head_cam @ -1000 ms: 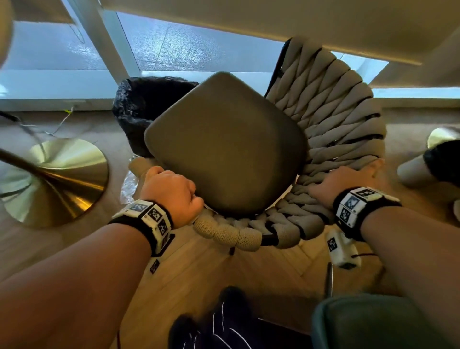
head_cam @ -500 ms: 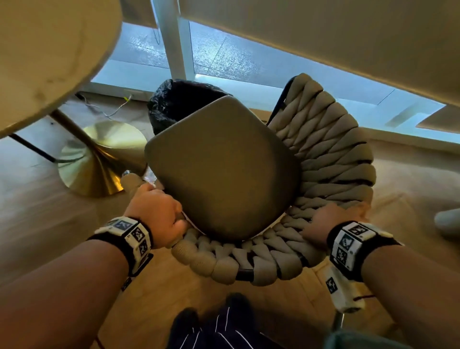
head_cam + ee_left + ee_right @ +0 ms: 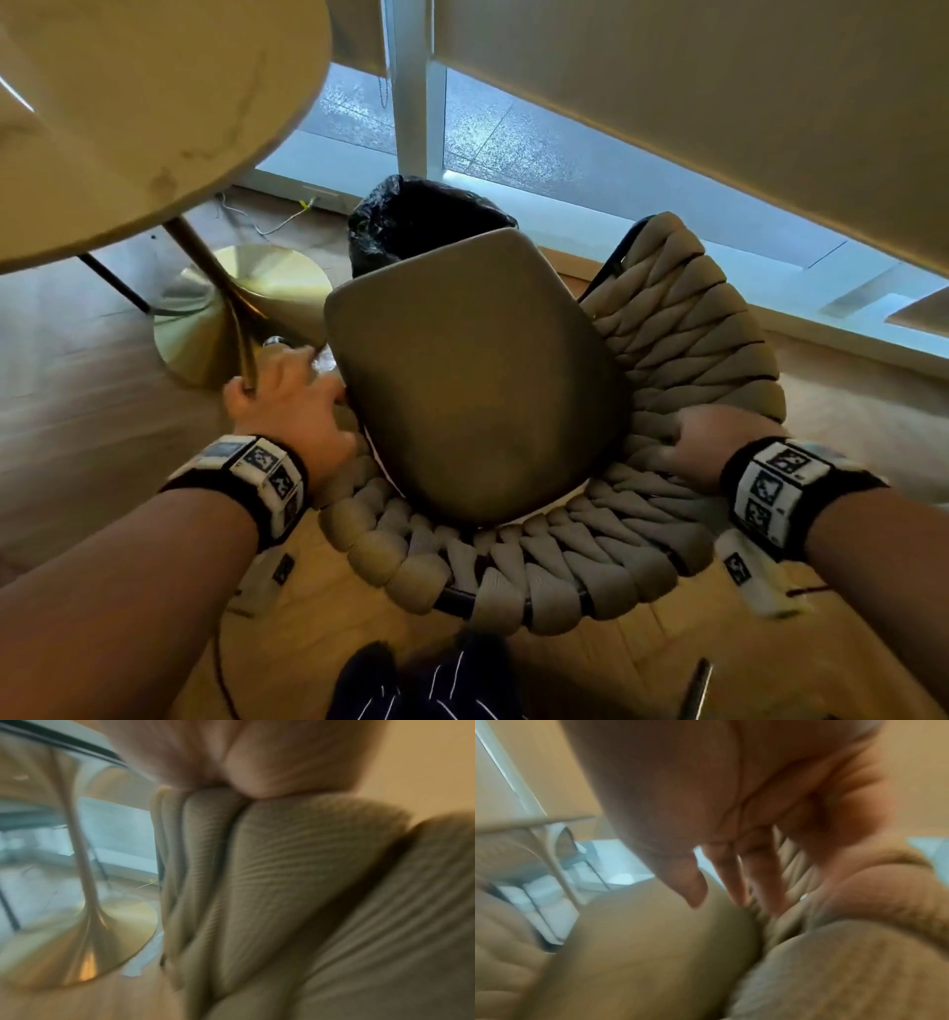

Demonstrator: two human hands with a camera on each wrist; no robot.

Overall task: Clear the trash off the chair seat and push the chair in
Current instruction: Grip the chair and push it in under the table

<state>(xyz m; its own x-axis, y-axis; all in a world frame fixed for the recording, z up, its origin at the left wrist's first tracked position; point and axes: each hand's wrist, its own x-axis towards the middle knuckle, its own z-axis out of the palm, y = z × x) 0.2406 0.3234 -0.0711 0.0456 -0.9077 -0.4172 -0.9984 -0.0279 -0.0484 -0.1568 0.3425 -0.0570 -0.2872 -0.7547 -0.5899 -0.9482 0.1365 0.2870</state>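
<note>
The chair (image 3: 683,329) has a thick woven grey rim and an olive seat cushion (image 3: 472,380); I see no trash on the cushion. My left hand (image 3: 287,406) grips the left end of the rim, close to the table's brass pedestal. In the blurred left wrist view the palm and thumb of my left hand (image 3: 257,756) clamp onto the woven rope (image 3: 295,872). My right hand (image 3: 714,442) wraps over the rim on the right. In the right wrist view its fingers (image 3: 762,874) reach down inside the weave beside the cushion (image 3: 654,943).
A round pale table top (image 3: 128,103) overhangs the upper left on a brass pedestal base (image 3: 241,308). A bin with a black bag (image 3: 421,221) stands behind the chair by the window. Clear plastic (image 3: 140,961) lies on the floor by the base. My feet (image 3: 426,683) are below.
The chair has moved towards the table with both hands on its rim. The table top has come into view at upper left, and the pedestal now stands right beside my left hand.
</note>
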